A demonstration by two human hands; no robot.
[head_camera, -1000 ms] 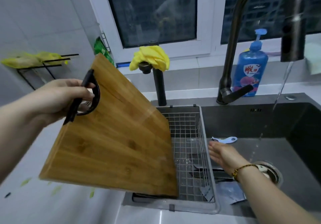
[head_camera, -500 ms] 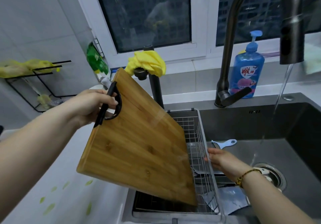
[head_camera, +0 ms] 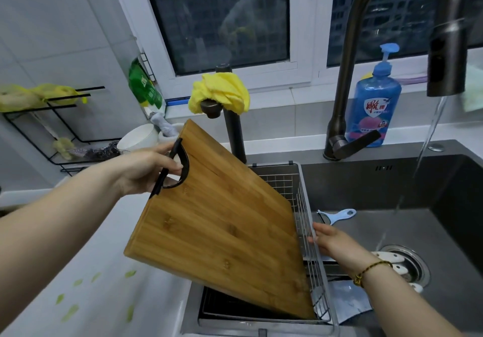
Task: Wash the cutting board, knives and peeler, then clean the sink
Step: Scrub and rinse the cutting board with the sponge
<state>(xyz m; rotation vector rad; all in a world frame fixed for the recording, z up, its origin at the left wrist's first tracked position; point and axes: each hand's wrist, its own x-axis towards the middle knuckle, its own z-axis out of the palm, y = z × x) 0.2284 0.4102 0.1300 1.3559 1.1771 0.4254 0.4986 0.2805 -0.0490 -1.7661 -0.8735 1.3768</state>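
My left hand (head_camera: 146,168) grips the black handle of the wooden cutting board (head_camera: 222,232), which hangs tilted with its lower corner inside the wire basket (head_camera: 304,193) at the sink's left end. My right hand (head_camera: 330,241) holds the basket's right rim, fingers curled over the wire. A light-blue peeler (head_camera: 337,215) lies on the dark sink (head_camera: 431,221) floor behind that hand. White knife handles (head_camera: 400,267) lie over the drain, and a blade (head_camera: 347,302) shows beneath my right wrist. Water runs from the tap (head_camera: 447,57).
A blue soap bottle (head_camera: 373,106) stands on the ledge behind the tap. A yellow cloth (head_camera: 222,93) drapes a second, short tap. White bowls (head_camera: 141,138) and a black wire rack (head_camera: 52,133) sit at the back left. Green scraps dot the white counter (head_camera: 86,284).
My left hand has carried the board rightwards and lowered its corner deeper into the basket. My right hand has moved left and taken hold of the basket rim.
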